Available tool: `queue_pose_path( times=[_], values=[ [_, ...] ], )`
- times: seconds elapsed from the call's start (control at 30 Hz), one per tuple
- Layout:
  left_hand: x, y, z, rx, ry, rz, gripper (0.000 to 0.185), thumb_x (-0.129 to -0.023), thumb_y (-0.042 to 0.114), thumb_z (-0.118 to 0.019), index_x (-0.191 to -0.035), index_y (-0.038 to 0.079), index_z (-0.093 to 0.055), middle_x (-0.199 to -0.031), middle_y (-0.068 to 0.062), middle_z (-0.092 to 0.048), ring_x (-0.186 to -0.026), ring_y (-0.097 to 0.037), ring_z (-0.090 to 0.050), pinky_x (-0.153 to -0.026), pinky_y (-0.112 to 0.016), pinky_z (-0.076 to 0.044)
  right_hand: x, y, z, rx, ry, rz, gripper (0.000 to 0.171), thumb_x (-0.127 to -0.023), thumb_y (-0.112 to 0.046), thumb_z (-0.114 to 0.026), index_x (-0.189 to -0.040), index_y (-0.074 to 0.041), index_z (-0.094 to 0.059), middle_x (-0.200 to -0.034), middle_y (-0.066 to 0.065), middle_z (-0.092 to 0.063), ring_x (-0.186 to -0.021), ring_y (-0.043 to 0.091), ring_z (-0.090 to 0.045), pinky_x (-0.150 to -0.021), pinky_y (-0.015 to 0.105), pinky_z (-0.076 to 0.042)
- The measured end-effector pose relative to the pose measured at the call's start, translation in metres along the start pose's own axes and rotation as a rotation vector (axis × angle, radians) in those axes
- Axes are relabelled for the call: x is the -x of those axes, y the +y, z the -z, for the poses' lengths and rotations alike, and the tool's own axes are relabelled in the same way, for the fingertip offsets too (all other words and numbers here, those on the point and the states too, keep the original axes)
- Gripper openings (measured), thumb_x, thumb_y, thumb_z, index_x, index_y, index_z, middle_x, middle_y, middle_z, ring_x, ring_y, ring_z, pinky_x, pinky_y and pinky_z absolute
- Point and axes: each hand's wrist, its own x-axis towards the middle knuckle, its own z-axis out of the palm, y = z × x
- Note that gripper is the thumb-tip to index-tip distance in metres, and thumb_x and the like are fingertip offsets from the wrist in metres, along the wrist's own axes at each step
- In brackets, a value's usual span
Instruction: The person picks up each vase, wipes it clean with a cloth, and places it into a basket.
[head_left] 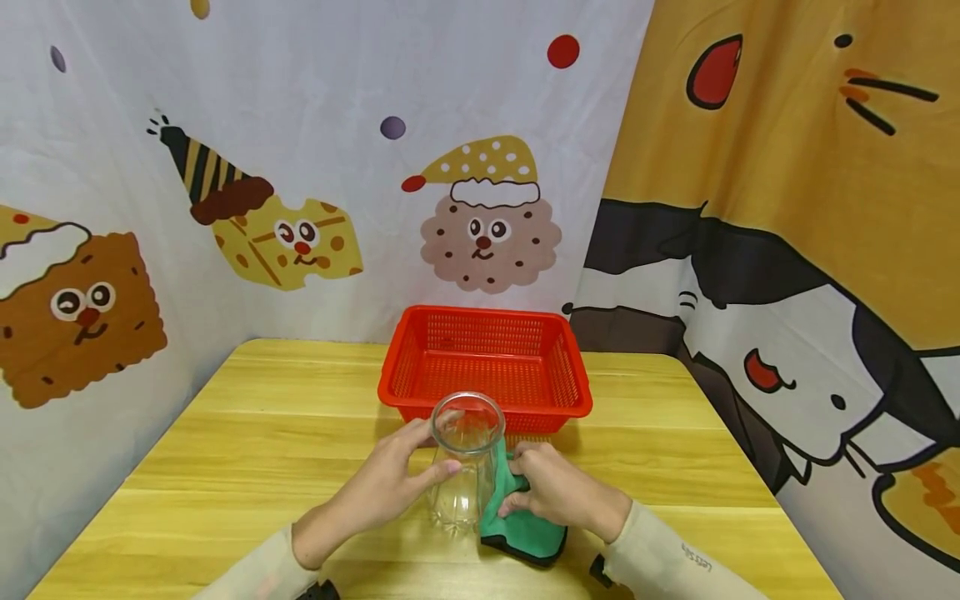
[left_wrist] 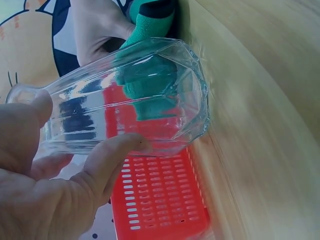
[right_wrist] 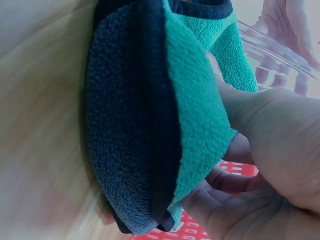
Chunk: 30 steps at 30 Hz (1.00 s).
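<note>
A clear glass vase [head_left: 459,483] with a round rim and faceted base stands upright in the middle of the head view. My left hand [head_left: 390,471] grips its left side, thumb across the near face and fingers behind. To the right of the glass, my right hand [head_left: 558,487] holds a green cloth [head_left: 525,533] with dark edging, bunched between thumb and fingers against the vase's side. In the right wrist view the cloth [right_wrist: 197,115] hangs folded, showing a dark grey underside. Through the glass in the left wrist view, green cloth and red plastic show.
A red perforated plastic basket [head_left: 487,367] sits on the wooden table [head_left: 300,408] just behind the vase. Printed cartoon curtains [head_left: 315,125] hang along the back and right of the table.
</note>
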Motion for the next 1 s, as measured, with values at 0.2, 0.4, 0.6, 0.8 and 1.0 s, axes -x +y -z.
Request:
queue_pose_path(
  times=[0.2,0.4,0.6,0.8,1.0],
  values=[
    [0.0002,-0.0007,-0.0003,0.019,0.002,-0.018,0.063,-0.111,0.038,-0.082,-0.169,0.023,-0.061,-0.139,-0.001,-0.080,-0.130,-0.024,-0.080,-0.119,-0.067,-0.061,0.0018,-0.0010,0.0000,-0.007,0.016,-0.004,0.027,-0.094,-0.031,-0.098,-0.113,-0.014,-0.090,-0.105,-0.003,-0.080,-0.092,-0.004,-0.061,-0.077,0.015,-0.059],
    [0.0001,-0.0013,-0.0011,0.022,0.011,-0.023,0.065,-0.110,0.040,-0.085,-0.168,0.022,-0.062,-0.143,0.000,-0.081,-0.132,-0.026,-0.080,-0.118,-0.066,-0.062,0.0016,0.0004,-0.0014,-0.011,0.030,-0.020,0.029,-0.092,-0.032,-0.100,-0.109,-0.013,-0.087,-0.099,-0.007,-0.074,-0.086,-0.003,-0.058,-0.070,0.015,-0.055],
    [0.0001,-0.0011,-0.0017,0.024,0.017,-0.022,0.067,-0.107,0.040,-0.087,-0.167,0.022,-0.063,-0.143,-0.001,-0.081,-0.132,-0.027,-0.080,-0.118,-0.065,-0.063,0.0009,0.0048,-0.0045,-0.034,0.049,-0.032,0.027,-0.090,-0.032,-0.102,-0.099,-0.018,-0.081,-0.084,-0.011,-0.061,-0.075,-0.005,-0.050,-0.061,0.013,-0.045],
    [-0.0001,-0.0019,-0.0021,0.041,0.015,-0.013,0.067,-0.107,0.041,-0.087,-0.167,0.024,-0.063,-0.141,-0.002,-0.082,-0.133,-0.030,-0.079,-0.118,-0.069,-0.062,0.0012,0.0064,-0.0061,-0.050,0.066,-0.043,0.034,-0.088,-0.032,-0.104,-0.089,-0.021,-0.072,-0.080,-0.010,-0.052,-0.072,-0.005,-0.046,-0.060,0.013,-0.040],
    [-0.0001,-0.0026,-0.0026,0.030,0.015,-0.007,0.066,-0.108,0.042,-0.087,-0.167,0.026,-0.063,-0.139,0.000,-0.082,-0.132,-0.028,-0.079,-0.117,-0.068,-0.063,0.0019,0.0066,-0.0070,-0.075,0.076,-0.049,0.040,-0.088,-0.032,-0.104,-0.084,-0.022,-0.066,-0.078,-0.012,-0.043,-0.071,-0.005,-0.041,-0.061,0.013,-0.034]
  ],
)
